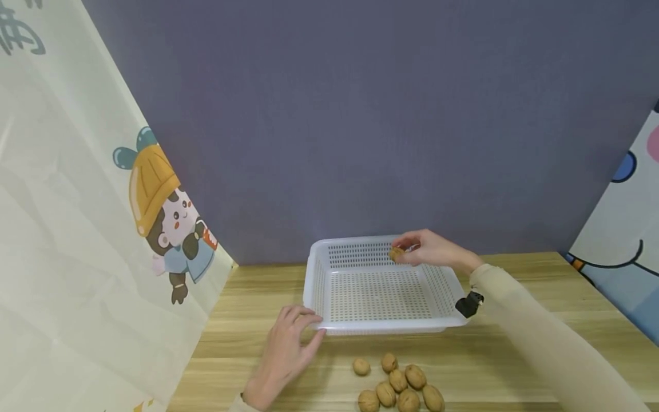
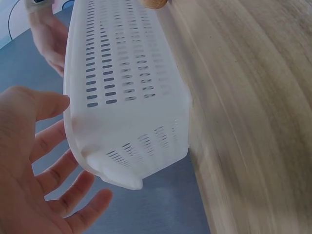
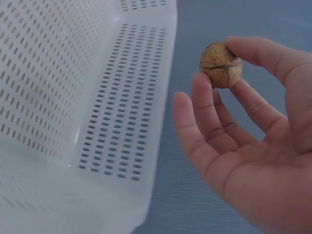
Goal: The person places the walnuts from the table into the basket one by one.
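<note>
A brown walnut (image 3: 221,66) is pinched between the thumb and fingers of my right hand (image 1: 429,249), which is over the back right part of a white perforated plastic basket (image 1: 378,327). No walnut shows on the basket's floor. At the basket's front left corner is my left hand (image 1: 288,343), fingertips at the rim and thumb just below it. In the left wrist view that hand's fingers (image 2: 48,139) are spread loosely beside the rim. Several walnuts (image 1: 398,380) lie in a loose group on the wood in front of the basket.
The wooden table (image 1: 257,297) meets a dark grey-blue wall panel (image 1: 360,126) behind the basket. A pale printed sheet (image 1: 67,217) with a cartoon figure stands at the left, another printed sheet (image 1: 633,246) at the right. A black device (image 1: 469,304) is on my right wrist.
</note>
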`<state>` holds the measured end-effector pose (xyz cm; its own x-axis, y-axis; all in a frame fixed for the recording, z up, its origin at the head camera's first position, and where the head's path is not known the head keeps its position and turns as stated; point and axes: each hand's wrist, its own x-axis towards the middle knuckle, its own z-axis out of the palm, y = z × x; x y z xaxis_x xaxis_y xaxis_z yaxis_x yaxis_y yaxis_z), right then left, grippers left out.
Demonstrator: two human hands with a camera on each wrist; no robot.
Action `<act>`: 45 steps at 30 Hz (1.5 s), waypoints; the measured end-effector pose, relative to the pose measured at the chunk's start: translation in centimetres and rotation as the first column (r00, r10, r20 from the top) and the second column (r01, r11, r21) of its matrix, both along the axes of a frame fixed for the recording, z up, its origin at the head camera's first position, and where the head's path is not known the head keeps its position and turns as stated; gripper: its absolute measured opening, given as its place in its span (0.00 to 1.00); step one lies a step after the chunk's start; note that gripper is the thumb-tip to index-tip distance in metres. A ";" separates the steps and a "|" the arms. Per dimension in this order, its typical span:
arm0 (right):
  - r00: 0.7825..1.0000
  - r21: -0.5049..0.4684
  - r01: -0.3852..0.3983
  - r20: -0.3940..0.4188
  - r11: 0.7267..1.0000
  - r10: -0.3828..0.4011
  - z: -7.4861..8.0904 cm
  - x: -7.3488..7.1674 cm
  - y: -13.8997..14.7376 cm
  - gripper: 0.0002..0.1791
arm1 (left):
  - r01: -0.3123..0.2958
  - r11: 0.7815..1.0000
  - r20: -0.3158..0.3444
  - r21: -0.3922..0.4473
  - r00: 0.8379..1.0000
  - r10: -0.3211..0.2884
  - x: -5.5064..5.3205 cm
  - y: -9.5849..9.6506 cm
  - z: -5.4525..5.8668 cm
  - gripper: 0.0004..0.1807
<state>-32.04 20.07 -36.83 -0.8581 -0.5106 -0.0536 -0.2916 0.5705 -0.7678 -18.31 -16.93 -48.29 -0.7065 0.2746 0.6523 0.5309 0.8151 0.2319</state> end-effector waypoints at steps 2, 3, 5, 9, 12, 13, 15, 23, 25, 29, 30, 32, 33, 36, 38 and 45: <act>1.000 -0.005 0.014 0.013 1.000 -0.014 -0.6 -0.6 -0.3 0.32 | -0.002 1.000 0.015 -0.005 1.000 0.002 0.1 0.0 0.0 0.12; 1.000 -0.007 0.020 0.018 1.000 -0.020 -0.9 -0.8 -0.4 0.32 | -0.003 1.000 0.021 -0.008 1.000 0.003 0.1 0.0 0.0 0.12; 0.999 -0.012 0.043 0.033 0.999 -0.042 -1.7 -1.5 -0.7 0.32 | -0.002 1.000 0.028 -0.011 1.000 0.002 0.1 0.0 0.1 0.11; 0.995 -0.051 0.079 0.072 0.996 -0.075 -3.4 -2.7 -1.1 0.32 | 0.002 1.000 0.034 -0.004 0.999 -0.002 0.1 0.2 0.1 0.11; 0.988 -0.084 0.110 0.121 0.990 -0.099 -4.8 -3.6 -1.5 0.32 | 0.003 1.000 0.042 0.004 0.999 -0.003 0.0 0.3 0.0 0.11; 0.986 -0.086 0.111 0.133 0.990 -0.099 -5.2 -3.8 -1.6 0.32 | 0.002 1.000 0.045 0.005 0.999 -0.002 0.0 0.3 0.0 0.11; 0.983 -0.081 0.116 0.153 0.990 -0.103 -6.0 -4.2 -1.8 0.33 | 0.004 1.000 0.051 0.007 0.999 -0.004 0.0 0.3 0.0 0.11; 0.979 -0.052 0.123 0.170 0.991 -0.113 -7.9 -5.4 -2.3 0.31 | 0.011 1.000 0.054 0.010 0.998 -0.012 0.1 0.3 0.0 0.10; 0.979 -0.038 0.135 0.162 0.990 -0.127 -8.4 -5.5 -2.2 0.31 | 0.013 1.000 0.048 0.006 0.999 -0.013 0.1 0.2 0.0 0.10; 0.980 0.037 0.137 0.138 0.990 -0.141 -9.3 -5.7 -2.2 0.30 | 0.016 1.000 0.034 -0.001 0.999 -0.016 0.2 0.1 -0.1 0.10; 0.983 0.063 0.127 0.126 0.990 -0.134 -9.5 -5.7 -2.2 0.30 | 0.016 1.000 0.031 -0.001 0.999 -0.016 0.2 0.1 -0.1 0.10; 0.985 0.090 0.107 0.128 0.990 -0.118 -9.8 -5.7 -2.3 0.29 | 0.014 1.000 0.028 0.002 0.999 -0.015 0.2 0.0 -0.2 0.10; 0.985 0.101 0.103 0.126 0.990 -0.115 -9.8 -5.6 -2.4 0.29 | 0.014 1.000 0.029 0.003 0.999 -0.014 0.3 0.0 -0.2 0.10; 0.986 0.106 0.093 0.131 0.990 -0.106 -9.9 -5.4 -2.7 0.29 | 0.007 1.000 0.035 0.005 0.999 -0.007 0.3 -0.1 -0.1 0.10; 0.986 0.110 0.098 0.126 0.989 -0.112 -10.1 -5.3 -2.8 0.29 | 0.002 1.000 0.041 0.003 0.999 -0.003 0.3 -0.1 -0.1 0.10; 0.988 0.126 0.096 0.112 0.987 -0.110 -10.0 -5.4 -2.9 0.29 | -0.001 1.000 0.044 0.002 0.999 0.001 0.2 -0.2 -0.1 0.10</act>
<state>-37.46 17.20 -46.81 -0.8897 -0.4038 -0.2132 -0.1380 0.6829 -0.7174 -18.08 -17.14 -48.36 -0.7347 0.2729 0.6211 0.5195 0.8151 0.2563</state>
